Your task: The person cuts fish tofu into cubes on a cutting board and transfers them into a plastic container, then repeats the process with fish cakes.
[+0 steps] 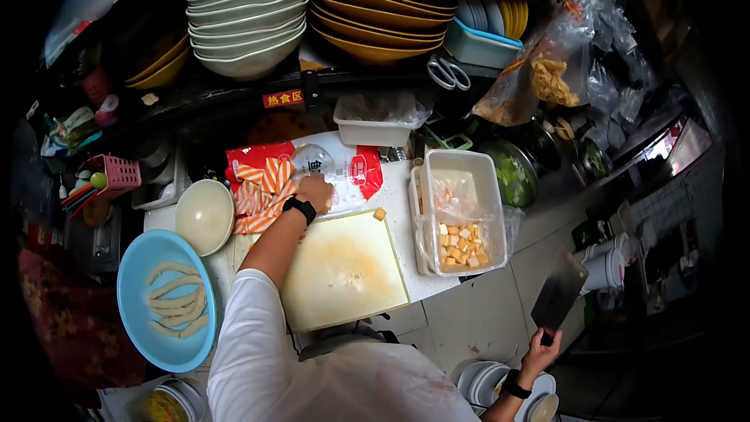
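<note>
My left hand (pixel 316 190) reaches forward over the cutting board (pixel 344 270) and rests on a clear plastic food package (pixel 332 170) with red ends, beside orange-striped sticks (pixel 262 187). My right hand (pixel 543 348) hangs low at the right, off the counter, shut on the handle of a cleaver (pixel 558 291) whose blade points up. A clear tub (pixel 461 211) right of the board holds yellow cubes (pixel 462 244). One loose cube (pixel 380 214) lies at the board's far corner.
A blue bowl (pixel 164 297) with pale strips sits at the left, a cream bowl (pixel 205 215) behind it. Stacked bowls (pixel 250 16) and yellow plates (pixel 383 12) fill the shelf above. Scissors (pixel 448 73), bagged food (pixel 539 70) and a pink basket (pixel 117 176) surround the counter.
</note>
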Demonstrator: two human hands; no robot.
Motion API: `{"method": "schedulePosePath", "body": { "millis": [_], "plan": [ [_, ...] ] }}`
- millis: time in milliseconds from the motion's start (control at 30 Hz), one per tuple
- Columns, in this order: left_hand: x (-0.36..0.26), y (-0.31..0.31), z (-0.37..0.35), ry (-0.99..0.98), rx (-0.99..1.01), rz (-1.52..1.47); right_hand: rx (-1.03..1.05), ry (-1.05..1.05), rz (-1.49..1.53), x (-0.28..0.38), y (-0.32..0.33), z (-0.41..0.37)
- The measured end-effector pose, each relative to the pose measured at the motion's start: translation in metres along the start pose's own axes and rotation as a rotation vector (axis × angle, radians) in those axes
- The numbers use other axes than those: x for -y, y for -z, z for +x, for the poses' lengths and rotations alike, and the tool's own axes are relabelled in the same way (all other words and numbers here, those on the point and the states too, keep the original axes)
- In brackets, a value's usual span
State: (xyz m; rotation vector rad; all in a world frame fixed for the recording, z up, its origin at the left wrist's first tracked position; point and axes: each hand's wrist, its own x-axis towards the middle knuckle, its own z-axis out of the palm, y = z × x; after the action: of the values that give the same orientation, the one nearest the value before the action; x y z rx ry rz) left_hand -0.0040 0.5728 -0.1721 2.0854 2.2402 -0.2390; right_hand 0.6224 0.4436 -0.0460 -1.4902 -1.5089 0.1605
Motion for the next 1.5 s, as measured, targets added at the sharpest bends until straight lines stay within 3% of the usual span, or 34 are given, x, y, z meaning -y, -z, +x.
{"method": "schedulePosePath", "body": {
  "millis": [133,533,600,800,933,1000,1067,1267,1500],
  "plan": [
    [-0.003,0.007,-0.004,-0.074,-0.014,0.080,-0.011,-0.006,-0.022,-0.001,0.000,-0.005],
    [-0.001,-0.008,0.005,-0.052,-0.010,0.013,-0.006,0.052,-0.028,-0.003,-0.007,-0.013],
    [0.000,-0.005,0.001,-0.083,-0.097,-0.026,-0.018,0.126,-0.060,0.009,-0.009,-0.014],
    [-0.018,0.033,-0.022,-0.078,-0.219,-0.271,0.094,0.063,0.049,0.041,-0.021,-0.021],
    [-0.055,0.049,-0.094,0.013,-0.221,-0.377,0.304,-0.132,-0.007,0.095,-0.036,-0.030],
    [-0.073,0.021,-0.128,0.106,-0.093,-0.372,0.393,0.029,0.009,0.122,-0.054,-0.031],
    [-0.085,-0.011,-0.158,0.139,-0.049,-0.439,0.560,-0.016,-0.020,0.137,-0.073,-0.038],
    [-0.110,-0.020,-0.185,0.263,-0.166,-0.644,0.912,0.217,-0.086,0.139,-0.162,-0.059],
    [-0.097,-0.037,-0.195,0.280,-0.310,-0.945,1.082,0.381,-0.143,0.142,-0.235,-0.074]
  ]
}}
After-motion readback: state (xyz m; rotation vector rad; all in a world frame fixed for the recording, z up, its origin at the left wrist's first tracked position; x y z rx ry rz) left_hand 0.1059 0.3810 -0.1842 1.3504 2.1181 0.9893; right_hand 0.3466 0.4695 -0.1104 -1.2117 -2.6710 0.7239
